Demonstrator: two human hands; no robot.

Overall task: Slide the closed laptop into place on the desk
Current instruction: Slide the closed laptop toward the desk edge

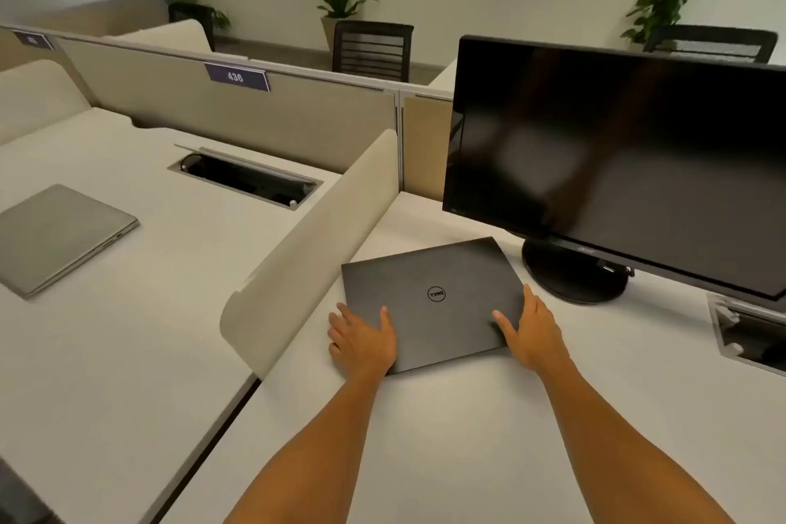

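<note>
On the desk, left half: the closed black laptop [434, 302] lies flat on the pale desk [468, 438], lid up, round logo facing the camera upside down
Laptop position: between the low curved divider [297, 251] along the desk's left edge and the round foot of the monitor [616, 157]; its far right corner is just beside that foot, whether touching I cannot tell
Laptop angle: turned slightly, its near edge not parallel to the desk's front edge
Left hand: the left hand [361, 338] sits at the laptop's near left corner, thumb laid on top of the lid, fingers spread along the left side edge and the desk beside it
Right hand: the right hand [531, 328] is at the near right corner, thumb on the lid, fingers reaching along the right side edge
Grip: both hands flat and spread, bracing the laptop from either side, not curled under it; the laptop rests on the desk
Arms: both bare forearms reach forward from the front edge of the desk
Monitor: dark screen, standing toward the desk's back right
Right edge of the desk: a metal-framed cable opening [748, 336], only partly in view
Neighbouring desk, beyond the divider: a closed grey laptop [59, 238] near its left edge and a cable tray [251, 179] with its flap open toward the back
Background: a partition with a sign [236, 77] reading 436, dark chairs, potted plants along the wall
</note>
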